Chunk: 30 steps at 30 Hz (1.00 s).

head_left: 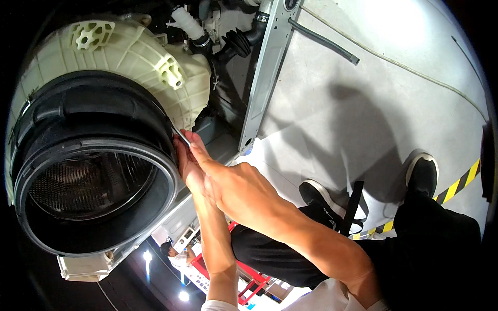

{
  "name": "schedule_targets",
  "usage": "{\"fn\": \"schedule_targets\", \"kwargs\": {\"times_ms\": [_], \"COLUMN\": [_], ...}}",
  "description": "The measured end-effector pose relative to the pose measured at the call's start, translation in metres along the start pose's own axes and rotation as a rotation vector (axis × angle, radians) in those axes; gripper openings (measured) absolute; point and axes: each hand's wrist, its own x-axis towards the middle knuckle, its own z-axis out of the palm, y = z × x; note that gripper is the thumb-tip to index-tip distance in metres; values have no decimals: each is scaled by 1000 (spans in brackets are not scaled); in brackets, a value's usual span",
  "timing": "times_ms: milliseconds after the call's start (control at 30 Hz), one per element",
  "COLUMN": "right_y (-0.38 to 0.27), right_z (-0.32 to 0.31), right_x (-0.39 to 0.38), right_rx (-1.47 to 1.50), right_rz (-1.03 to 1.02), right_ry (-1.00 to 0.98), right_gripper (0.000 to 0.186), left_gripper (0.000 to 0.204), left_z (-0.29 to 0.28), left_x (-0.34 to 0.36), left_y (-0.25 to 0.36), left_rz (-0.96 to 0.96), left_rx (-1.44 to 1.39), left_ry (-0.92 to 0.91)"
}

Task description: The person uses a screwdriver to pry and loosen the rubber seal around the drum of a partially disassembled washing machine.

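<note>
1. The right hand [232, 182] lies over the left, its forearm slanting in from the lower right. Its fingers are mostly folded, with the index finger stretched forward and closed against a thin metal rod [181, 137].
2. The left hand [190, 168] is palm-up underneath, its fingertips beside the rod. They are partly hidden, so how far they are open and whether they grip it cannot be told.
3. The rod lies along the right outer edge of a black rubber gasket [98, 116], its far tip close to the rubber.
4. The gasket's round mouth opens at the left, with a ribbed metal drum [78, 181] inside.
5. Behind the gasket curves a cream plastic tub [124, 57]. Room for the fingers is tight where its lower right side meets the rubber.
6. Right of the tub, a grey cabinet edge [270, 67] runs upright, well apart from the hands.
7. Beyond that edge spreads the pale floor [301, 109], giving wider room, with a grey hose [324, 40] jutting over it and two black shoes [423, 173] lower down.
8. Farthest off, a person [179, 256] appears near a red frame [254, 285].
</note>
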Motion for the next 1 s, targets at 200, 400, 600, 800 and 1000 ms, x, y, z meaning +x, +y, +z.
{"fn": "schedule_targets", "kwargs": {"times_ms": [200,400,600,800,1000], "right_y": [5,10,16,23,12], "right_z": [2,-5,-5,-5,1], "right_x": [-4,5,7,10,10], "right_rx": [-39,2,72,6,79], "right_rz": [-78,-110,-128,-171,-13], "right_ry": [115,119,112,160,52], "right_gripper": [61,61,59,58,47], "left_gripper": [18,19,20,28,33], "left_z": [-9,-28,-27,-39,-47], "left_x": [6,19,11,9,10], "left_y": [-5,-3,4,-5,5], "left_rz": [82,-41,-208,-141,-93], "left_rx": [122,4,-231,-245,-170], "left_ry": [-55,-219,-357,-283,-189]}}
